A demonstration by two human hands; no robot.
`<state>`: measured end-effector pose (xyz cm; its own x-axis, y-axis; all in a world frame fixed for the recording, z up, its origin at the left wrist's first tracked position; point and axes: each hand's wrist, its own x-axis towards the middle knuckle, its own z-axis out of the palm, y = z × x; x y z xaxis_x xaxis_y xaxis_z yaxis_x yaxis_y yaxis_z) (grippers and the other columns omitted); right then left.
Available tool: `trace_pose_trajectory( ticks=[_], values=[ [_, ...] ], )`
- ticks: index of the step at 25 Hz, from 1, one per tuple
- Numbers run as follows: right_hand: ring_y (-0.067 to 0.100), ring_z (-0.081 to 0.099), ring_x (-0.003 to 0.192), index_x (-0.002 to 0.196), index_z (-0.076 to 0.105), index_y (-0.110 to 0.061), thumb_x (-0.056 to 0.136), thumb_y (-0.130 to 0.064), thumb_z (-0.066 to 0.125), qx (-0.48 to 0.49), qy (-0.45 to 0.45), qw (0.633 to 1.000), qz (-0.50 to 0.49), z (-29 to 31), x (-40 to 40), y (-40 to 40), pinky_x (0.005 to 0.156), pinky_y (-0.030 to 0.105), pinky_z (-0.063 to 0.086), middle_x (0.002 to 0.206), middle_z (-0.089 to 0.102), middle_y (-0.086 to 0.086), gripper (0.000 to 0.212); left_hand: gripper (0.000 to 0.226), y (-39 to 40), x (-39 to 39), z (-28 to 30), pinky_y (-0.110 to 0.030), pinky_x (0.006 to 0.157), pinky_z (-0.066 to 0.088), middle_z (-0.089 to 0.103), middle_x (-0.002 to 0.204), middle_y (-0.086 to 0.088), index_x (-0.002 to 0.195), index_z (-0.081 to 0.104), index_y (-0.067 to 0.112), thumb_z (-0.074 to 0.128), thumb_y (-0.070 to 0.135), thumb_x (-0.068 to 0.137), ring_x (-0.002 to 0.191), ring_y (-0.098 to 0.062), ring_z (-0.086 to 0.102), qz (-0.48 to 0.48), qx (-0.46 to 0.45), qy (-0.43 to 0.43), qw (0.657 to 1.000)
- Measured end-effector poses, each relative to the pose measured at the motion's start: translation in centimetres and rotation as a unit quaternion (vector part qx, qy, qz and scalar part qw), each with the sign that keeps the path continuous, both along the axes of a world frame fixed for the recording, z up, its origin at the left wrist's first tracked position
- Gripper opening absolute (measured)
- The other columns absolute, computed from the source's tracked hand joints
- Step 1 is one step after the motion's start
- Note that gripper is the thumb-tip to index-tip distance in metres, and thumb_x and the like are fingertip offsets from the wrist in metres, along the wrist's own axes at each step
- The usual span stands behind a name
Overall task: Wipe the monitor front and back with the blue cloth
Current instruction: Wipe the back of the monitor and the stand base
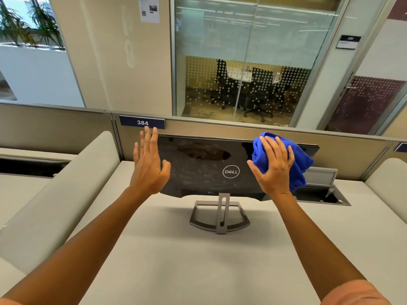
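Observation:
A black Dell monitor (204, 170) stands on its grey stand (220, 213) with its glossy back panel and logo turned toward me. My right hand (274, 166) presses a bunched blue cloth (297, 164) against the right part of that back panel, near the top edge. My left hand (148, 164) is raised at the monitor's left edge, fingers spread and palm forward, holding nothing; I cannot tell whether it touches the panel. The screen side is hidden from me.
The monitor sits on a beige desk (176, 260) against a low partition (242, 128) with a "384" sign (142, 122). An open cable tray (323, 194) lies right of the monitor. Curved beige dividers (66, 183) flank the desk. A glass-walled meeting room is behind.

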<state>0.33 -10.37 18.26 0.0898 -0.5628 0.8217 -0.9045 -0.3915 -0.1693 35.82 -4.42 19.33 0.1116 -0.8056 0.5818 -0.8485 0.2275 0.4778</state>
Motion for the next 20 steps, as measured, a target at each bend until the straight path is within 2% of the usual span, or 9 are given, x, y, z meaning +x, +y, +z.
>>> trace_pose_trajectory(
  ticks=[4, 8, 10, 12, 13, 16, 18, 20],
  values=[
    [0.021, 0.030, 0.146, 0.146, 0.043, -0.018, 0.096, -0.049, 0.051, -0.034, 0.042, 0.998, 0.026, -0.7, 3.6, -0.7, 0.120, 0.053, 0.016, 0.152, 0.043, -0.001, 0.060, 0.090, -0.2, 0.4, -0.2, -0.041, 0.122, -0.003, 0.000, 0.166, 0.009, 0.158, 0.005, 0.031, 0.052, 0.018, 0.082, 0.151, -0.005, -0.008, -0.035, -0.013, 0.043, 0.998],
    [0.022, 0.028, 0.147, 0.147, 0.043, -0.015, 0.097, -0.034, 0.052, -0.064, 0.070, 0.994, 0.054, -1.0, 8.0, -1.3, 0.121, 0.052, 0.018, 0.154, 0.041, 0.001, 0.054, 0.087, -0.2, 1.3, 0.1, -0.050, 0.122, 0.007, 0.017, 0.163, 0.013, 0.155, 0.010, 0.039, 0.048, 0.014, 0.081, 0.150, -0.001, 0.002, -0.062, -0.027, 0.100, 0.993],
    [0.022, 0.030, 0.147, 0.148, 0.042, -0.016, 0.100, -0.034, 0.048, -0.073, 0.075, 0.992, 0.066, -0.9, 10.3, -1.5, 0.121, 0.050, 0.018, 0.154, 0.041, 0.001, 0.052, 0.084, -0.1, 1.9, 0.5, -0.052, 0.122, 0.012, 0.019, 0.159, 0.026, 0.156, 0.013, 0.039, 0.044, 0.014, 0.082, 0.148, -0.004, 0.012, -0.074, -0.038, 0.113, 0.990],
    [0.022, 0.032, 0.146, 0.148, 0.043, -0.017, 0.100, -0.034, 0.047, -0.079, 0.083, 0.991, 0.073, -0.9, 12.5, -1.4, 0.121, 0.048, 0.017, 0.153, 0.043, 0.001, 0.051, 0.080, -0.2, 2.4, 0.7, -0.049, 0.122, 0.014, 0.014, 0.153, 0.041, 0.156, 0.018, 0.033, 0.042, 0.012, 0.082, 0.143, 0.009, 0.018, -0.088, -0.048, 0.114, 0.988],
    [0.022, 0.033, 0.145, 0.147, 0.043, -0.018, 0.099, -0.033, 0.049, -0.081, 0.088, 0.990, 0.075, -0.8, 13.6, -1.3, 0.121, 0.047, 0.017, 0.152, 0.044, 0.001, 0.051, 0.079, -0.3, 2.7, 0.8, -0.045, 0.122, 0.014, 0.015, 0.152, 0.041, 0.155, 0.021, 0.032, 0.041, 0.012, 0.082, 0.140, 0.012, 0.020, -0.095, -0.049, 0.120, 0.987],
    [0.022, 0.037, 0.143, 0.146, 0.045, -0.018, 0.097, -0.029, 0.054, -0.083, 0.101, 0.987, 0.088, -0.3, 17.1, -1.0, 0.121, 0.045, 0.017, 0.150, 0.047, 0.000, 0.051, 0.073, -0.5, 3.6, 0.9, -0.031, 0.117, 0.014, 0.023, 0.152, 0.037, 0.154, 0.027, 0.031, 0.038, 0.012, 0.083, 0.140, 0.003, 0.028, -0.110, -0.041, 0.158, 0.980],
    [0.021, 0.038, 0.143, 0.146, 0.047, -0.017, 0.096, -0.026, 0.055, -0.081, 0.119, 0.983, 0.114, 0.1, 19.4, -0.6, 0.122, 0.043, 0.018, 0.150, 0.047, 0.000, 0.051, 0.067, -0.5, 4.2, 1.0, -0.037, 0.118, 0.018, 0.021, 0.152, 0.040, 0.153, 0.030, 0.026, 0.035, 0.012, 0.087, 0.140, 0.007, 0.027, -0.130, -0.042, 0.172, 0.976],
    [0.021, 0.036, 0.144, 0.146, 0.046, -0.016, 0.097, -0.026, 0.053, -0.084, 0.162, 0.974, 0.136, 0.7, 21.3, -0.4, 0.122, 0.042, 0.019, 0.152, 0.045, 0.001, 0.051, 0.065, -0.4, 4.6, 1.3, -0.039, 0.120, 0.018, 0.021, 0.159, 0.025, 0.152, 0.026, 0.041, 0.032, 0.014, 0.093, 0.144, 0.004, 0.027, -0.163, -0.044, 0.176, 0.970]
  ],
)
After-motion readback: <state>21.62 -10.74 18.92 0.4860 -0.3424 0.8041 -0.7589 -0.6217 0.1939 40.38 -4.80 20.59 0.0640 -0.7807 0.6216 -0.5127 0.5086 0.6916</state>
